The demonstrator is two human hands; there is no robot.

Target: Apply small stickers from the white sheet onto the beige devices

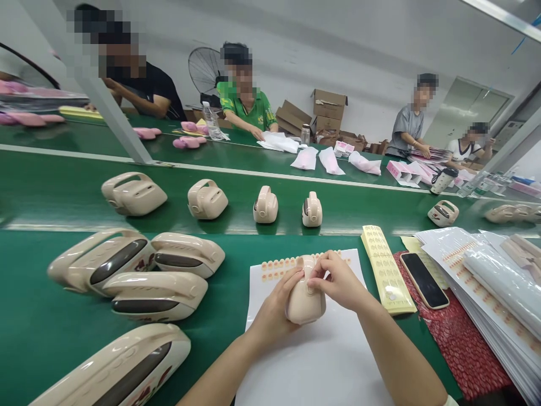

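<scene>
A beige plastic housing with a top handle (pixel 305 309) is held upright over a white sheet (pixel 296 363). My left hand (pixel 276 301) is wrapped round its left side, with the fingertips near the base of the handle. My right hand (pixel 338 281) is closed in a pinch, thumb and forefinger touching the housing just below the handle. Whether anything small is between those fingertips is hidden. Rows of small round orange stickers (pixel 281 263) lie along the far edge of the white sheet, partly behind the hands.
Similar housings (pixel 159 293) stand on the green table to the left. More, such as one housing (pixel 265 206), line the green belt (pixel 359 208) ahead. At right are a yellow sticker sheet (pixel 385 270), a phone (pixel 424 280), red bubble wrap (pixel 469 347) and stacked sheets (pixel 490 299). Several co-workers sit or stand beyond.
</scene>
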